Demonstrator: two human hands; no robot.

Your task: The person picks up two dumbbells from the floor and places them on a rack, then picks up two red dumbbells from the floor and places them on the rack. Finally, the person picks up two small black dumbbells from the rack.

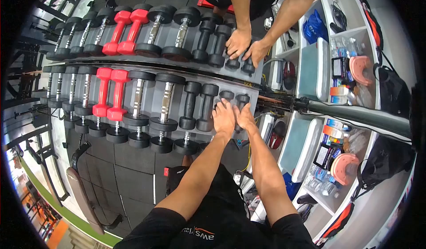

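Note:
My left hand lies over a small black dumbbell near the right end of the rack, its fingers curled on the handle. Beside it, my right hand grips the last small black dumbbell, with thumb and fingers around its middle. Both dumbbells rest on the grey rack, and my hands partly hide their handles and near ends. Just left of my hands stand two slightly larger black dumbbells, one closest to my left hand and another beyond it.
Two red dumbbells and several chrome-handled ones line the rack leftward, with a lower row beneath. A mirror behind reflects the rack and my arms. At right, white shelves hold bottles, boxes and a pink curved item. A bench stands lower left.

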